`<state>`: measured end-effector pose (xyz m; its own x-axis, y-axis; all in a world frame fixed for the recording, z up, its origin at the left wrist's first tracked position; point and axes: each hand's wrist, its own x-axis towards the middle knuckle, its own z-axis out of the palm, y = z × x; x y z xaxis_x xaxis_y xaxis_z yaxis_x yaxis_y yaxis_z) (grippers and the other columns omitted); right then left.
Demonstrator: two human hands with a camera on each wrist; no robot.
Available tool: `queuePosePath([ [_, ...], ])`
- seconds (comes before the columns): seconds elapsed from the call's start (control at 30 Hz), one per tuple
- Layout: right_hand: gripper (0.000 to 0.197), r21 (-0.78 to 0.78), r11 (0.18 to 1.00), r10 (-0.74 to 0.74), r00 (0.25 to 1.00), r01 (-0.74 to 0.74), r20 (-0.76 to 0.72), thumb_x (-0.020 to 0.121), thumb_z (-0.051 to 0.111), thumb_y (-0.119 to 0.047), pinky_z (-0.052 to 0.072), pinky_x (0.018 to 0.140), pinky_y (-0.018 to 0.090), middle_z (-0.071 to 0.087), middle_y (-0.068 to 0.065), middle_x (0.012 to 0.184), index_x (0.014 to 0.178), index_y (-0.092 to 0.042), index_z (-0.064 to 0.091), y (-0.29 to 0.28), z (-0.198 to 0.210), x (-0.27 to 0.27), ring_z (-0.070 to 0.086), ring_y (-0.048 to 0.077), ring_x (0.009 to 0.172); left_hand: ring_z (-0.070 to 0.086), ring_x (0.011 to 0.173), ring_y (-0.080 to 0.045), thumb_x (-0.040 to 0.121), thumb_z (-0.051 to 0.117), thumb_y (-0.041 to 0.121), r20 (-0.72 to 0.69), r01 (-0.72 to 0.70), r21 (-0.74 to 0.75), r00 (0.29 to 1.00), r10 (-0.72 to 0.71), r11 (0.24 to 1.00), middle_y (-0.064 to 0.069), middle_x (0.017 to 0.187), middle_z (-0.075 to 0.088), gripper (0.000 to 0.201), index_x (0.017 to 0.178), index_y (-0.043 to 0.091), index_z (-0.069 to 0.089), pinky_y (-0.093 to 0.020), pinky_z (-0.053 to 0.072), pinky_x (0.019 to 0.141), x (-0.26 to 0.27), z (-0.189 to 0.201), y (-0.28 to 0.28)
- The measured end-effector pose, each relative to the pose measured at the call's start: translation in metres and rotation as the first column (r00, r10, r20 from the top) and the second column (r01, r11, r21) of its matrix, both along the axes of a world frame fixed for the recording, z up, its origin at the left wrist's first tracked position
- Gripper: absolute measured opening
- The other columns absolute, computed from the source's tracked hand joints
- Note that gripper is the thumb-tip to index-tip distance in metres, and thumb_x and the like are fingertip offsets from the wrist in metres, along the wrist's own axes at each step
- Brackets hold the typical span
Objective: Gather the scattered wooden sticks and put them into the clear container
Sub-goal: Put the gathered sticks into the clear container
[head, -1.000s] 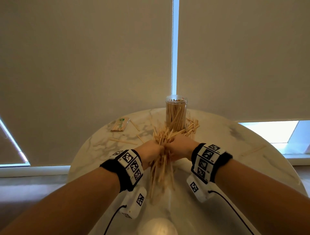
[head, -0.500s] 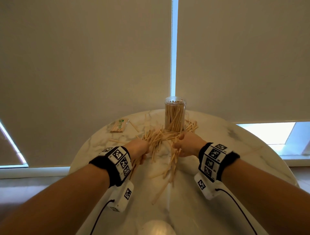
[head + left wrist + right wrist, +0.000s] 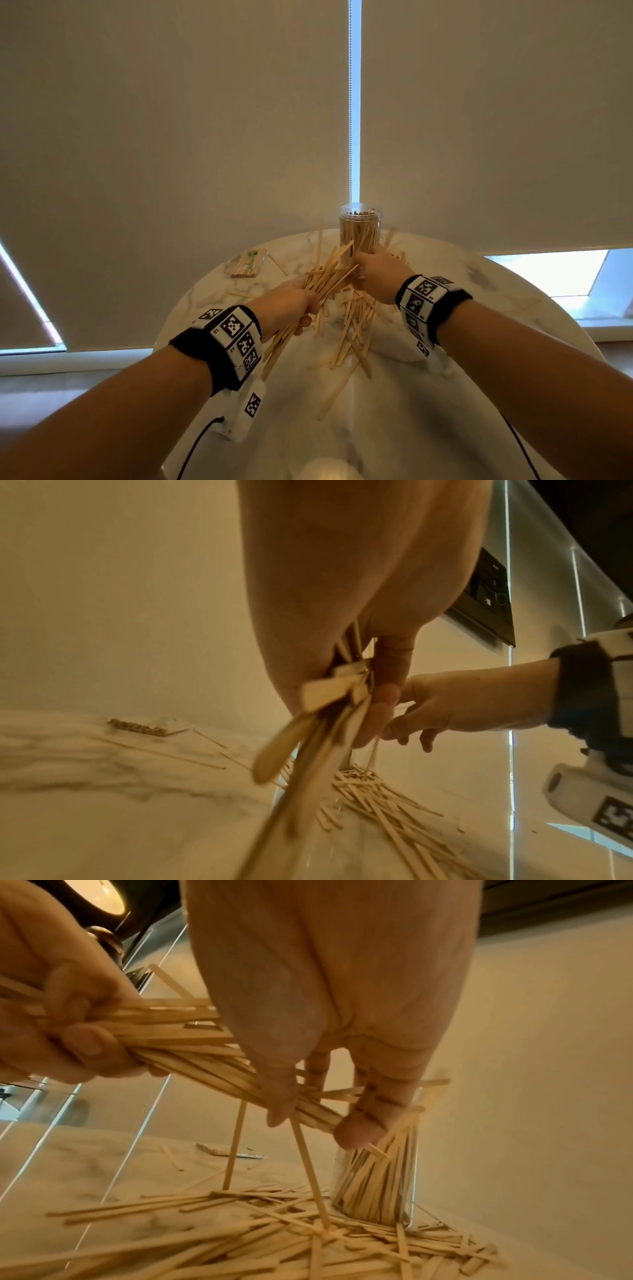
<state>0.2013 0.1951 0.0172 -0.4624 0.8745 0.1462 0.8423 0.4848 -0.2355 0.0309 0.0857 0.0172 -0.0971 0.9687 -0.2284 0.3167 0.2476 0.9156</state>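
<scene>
Nearest you on the counter (image 3: 428, 404), loose sticks (image 3: 349, 346) lie scattered in a heap, some trailing toward the near edge. Above them your left hand (image 3: 287, 308) has its fingers (image 3: 82, 1039) curled tight round a bundle (image 3: 325, 277) of sticks, ends fanning out both ways, lifted off the counter. Your right hand (image 3: 376, 274) sits at the bundle's far end, thumb and fingers (image 3: 356, 1131) loosely bent around the tips; how firm that grip is, you cannot tell. A couple of sticks hang from the bundle down onto the heap. Just beyond the right hand stands the jar (image 3: 359, 229), upright, open-topped, already packed with sticks, more loose ones around its base. Far left on the counter lies a small packet (image 3: 249, 263) of thin sticks, with a few strays near it. Behind everything hang blinds (image 3: 171, 120).
</scene>
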Motion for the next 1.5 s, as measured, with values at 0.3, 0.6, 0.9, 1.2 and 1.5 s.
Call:
queuePosePath([
  [0.3, 0.029, 0.026, 0.985, 0.169, 0.982, -0.172, 0.083, 0.099, 0.056, -0.034, 0.053, 0.089, 0.037, 0.063, -0.001, 0.111, 0.124, -0.021, 0.053, 0.002, -0.006, 0.006, 0.062, 0.02, 0.098, 0.044, 0.054, -0.015, 0.091, 0.046, 0.003, 0.036, 0.026, 0.035, 0.999, -0.027, 0.999, -0.003, 0.074, 0.052, 0.03, 0.12, 0.002, 0.056, -0.028, 0.038, 0.052, -0.012, -0.001, 0.0],
  [0.6, 0.018, 0.064, 0.997, 0.032, 0.979, -0.045, 0.2, 0.104, 0.042, -0.024, 0.049, 0.077, 0.032, 0.063, 0.003, 0.099, 0.112, -0.02, 0.057, 0.017, 0.001, 0.034, 0.06, 0.021, 0.087, 0.043, 0.056, -0.015, 0.093, 0.047, 0.005, -0.025, 0.047, 0.085, 0.999, -0.045, 0.995, -0.004, 0.075, 0.049, 0.023, 0.108, 0.0, 0.063, -0.028, 0.037, 0.052, -0.027, -0.006, 0.001],
  [0.9, 0.014, -0.127, 0.992, -0.027, 0.997, 0.019, -0.067, 0.105, 0.041, -0.027, 0.045, 0.082, 0.034, 0.065, 0.003, 0.1, 0.106, -0.021, 0.054, 0.011, 0.013, 0.037, 0.061, 0.024, 0.095, 0.042, 0.059, -0.013, 0.098, 0.047, 0.016, 0.137, -0.153, 0.216, 0.983, 0.125, 0.964, -0.002, 0.08, 0.051, 0.003, 0.101, 0.017, 0.048, -0.029, 0.041, 0.057, -0.019, -0.009, 0.016],
  [1.2, 0.025, -0.204, 0.972, 0.044, 0.945, -0.115, -0.323, 0.105, 0.04, -0.032, 0.048, 0.069, 0.03, 0.07, -0.001, 0.089, 0.095, -0.021, 0.06, -0.013, 0.015, 0.006, 0.064, 0.014, 0.079, 0.055, 0.075, -0.015, 0.103, 0.043, 0.036, 0.118, -0.26, 0.422, 0.966, 0.232, 0.868, -0.002, 0.103, 0.063, 0.022, 0.115, 0.019, 0.051, -0.039, 0.052, 0.073, 0.028, 0.002, 0.053],
  [1.5, 0.03, -0.181, 0.973, 0.068, 0.925, -0.145, -0.374, 0.103, 0.045, -0.041, 0.057, 0.075, 0.033, 0.073, -0.006, 0.079, 0.093, -0.019, 0.064, -0.006, 0.0, -0.005, 0.069, 0.009, 0.072, 0.06, 0.114, -0.019, 0.104, 0.04, 0.037, 0.173, -0.251, 0.44, 0.966, 0.193, 0.862, -0.001, 0.121, 0.062, 0.032, 0.127, 0.017, 0.052, -0.041, 0.047, 0.1, 0.04, -0.007, 0.077],
])
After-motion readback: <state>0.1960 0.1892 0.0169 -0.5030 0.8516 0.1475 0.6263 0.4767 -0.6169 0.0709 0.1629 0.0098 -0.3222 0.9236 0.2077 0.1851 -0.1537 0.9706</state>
